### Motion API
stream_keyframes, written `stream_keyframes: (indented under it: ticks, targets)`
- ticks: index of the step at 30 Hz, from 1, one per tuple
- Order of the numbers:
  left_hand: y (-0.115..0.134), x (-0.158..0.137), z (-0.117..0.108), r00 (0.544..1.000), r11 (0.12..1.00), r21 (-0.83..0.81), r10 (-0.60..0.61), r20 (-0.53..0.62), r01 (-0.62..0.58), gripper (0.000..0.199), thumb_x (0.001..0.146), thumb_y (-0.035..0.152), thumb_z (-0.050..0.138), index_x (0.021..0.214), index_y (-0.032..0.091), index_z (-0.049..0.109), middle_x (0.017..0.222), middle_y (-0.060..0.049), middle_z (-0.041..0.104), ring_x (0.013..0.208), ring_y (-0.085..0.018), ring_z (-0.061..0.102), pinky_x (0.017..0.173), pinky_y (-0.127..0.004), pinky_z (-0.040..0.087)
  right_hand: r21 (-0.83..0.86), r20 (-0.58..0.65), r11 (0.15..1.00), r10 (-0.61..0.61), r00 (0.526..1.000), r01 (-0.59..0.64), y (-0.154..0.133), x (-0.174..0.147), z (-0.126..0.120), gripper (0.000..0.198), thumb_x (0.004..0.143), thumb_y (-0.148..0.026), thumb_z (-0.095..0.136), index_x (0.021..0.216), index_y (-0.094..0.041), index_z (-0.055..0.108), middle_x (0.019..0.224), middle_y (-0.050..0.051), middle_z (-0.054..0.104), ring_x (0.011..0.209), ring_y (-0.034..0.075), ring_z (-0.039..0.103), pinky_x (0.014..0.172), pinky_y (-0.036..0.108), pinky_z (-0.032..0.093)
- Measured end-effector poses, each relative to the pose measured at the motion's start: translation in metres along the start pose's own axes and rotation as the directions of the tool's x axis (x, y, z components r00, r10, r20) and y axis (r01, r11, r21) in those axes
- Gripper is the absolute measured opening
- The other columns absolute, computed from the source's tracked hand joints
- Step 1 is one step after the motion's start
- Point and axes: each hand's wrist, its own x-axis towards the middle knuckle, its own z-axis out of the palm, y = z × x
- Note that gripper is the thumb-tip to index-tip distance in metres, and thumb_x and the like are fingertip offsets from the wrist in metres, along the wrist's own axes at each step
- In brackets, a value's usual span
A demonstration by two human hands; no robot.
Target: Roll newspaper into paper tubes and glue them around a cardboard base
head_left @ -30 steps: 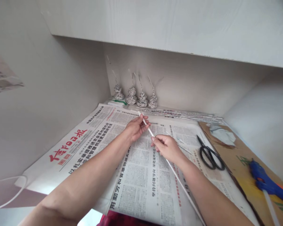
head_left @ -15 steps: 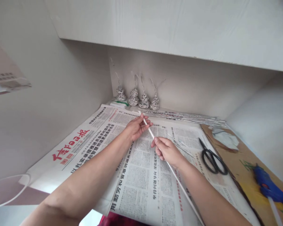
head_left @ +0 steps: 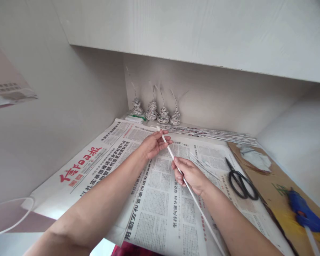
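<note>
A long, thin white paper tube (head_left: 202, 212) slants across the view from the middle of the table down to the lower edge. Close to its far tip, my left hand (head_left: 156, 144) pinches it between thumb and fingers. Lower along the same tube, my right hand (head_left: 189, 173) is closed around it, thumb on top. Both hands hover over the spread newspaper (head_left: 160, 202). Just right of my right hand, several thin pale strips (head_left: 206, 168) lie on the newspaper.
Several woven paper gourd shapes (head_left: 163, 115) stand at the back wall, behind a bundle of paper tubes (head_left: 208, 132). On the right lie black scissors (head_left: 241, 183), a cardboard sheet (head_left: 276, 199), a crumpled white cloth or bag (head_left: 256, 158) and a blue glue gun (head_left: 305, 213). A white cord (head_left: 29, 213) curves at left.
My right hand has shifted slightly down along the paper tube, and the tube's lower end has swung a little left. My left hand keeps its pinch near the tip.
</note>
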Motion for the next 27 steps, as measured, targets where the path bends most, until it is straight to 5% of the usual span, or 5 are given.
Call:
stream_keyframes:
  ticks: [16,23,27]
  targets:
    - [0.006,0.003,-0.003,1.000,0.993,-0.119,-0.003,0.019,0.005,0.015,0.086,0.018,0.054,0.085,0.006,0.062,0.073,-0.008,0.063,0.072,-0.016,0.068,0.057,-0.016,0.057,0.349,0.318,0.920,0.066,0.946,-0.182,-0.011,-0.003,-0.009,0.030,0.088,-0.046,0.045,0.072,-0.021,0.042,0.043,-0.008,0.032,0.036,0.008,0.027,0.035,0.020,0.016]
    - [0.006,0.002,-0.004,0.999,0.993,-0.115,0.000,0.045,0.005,0.020,0.086,0.025,0.054,0.081,0.007,0.060,0.073,-0.010,0.064,0.077,-0.018,0.068,0.057,-0.017,0.057,0.353,0.337,0.910,0.094,0.937,-0.218,-0.015,-0.004,-0.010,0.032,0.088,-0.046,0.045,0.068,-0.022,0.037,0.041,-0.008,0.030,0.035,0.008,0.028,0.036,0.021,0.018]
    - [0.006,0.003,-0.005,0.999,0.994,-0.104,0.020,0.046,-0.015,0.020,0.085,0.025,0.055,0.084,0.007,0.062,0.077,-0.010,0.064,0.077,-0.018,0.068,0.054,-0.015,0.056,0.216,0.228,0.967,0.083,0.970,-0.134,-0.009,-0.004,-0.005,0.036,0.084,-0.054,0.046,0.072,-0.021,0.044,0.045,-0.008,0.038,0.036,0.008,0.036,0.035,0.019,0.020]
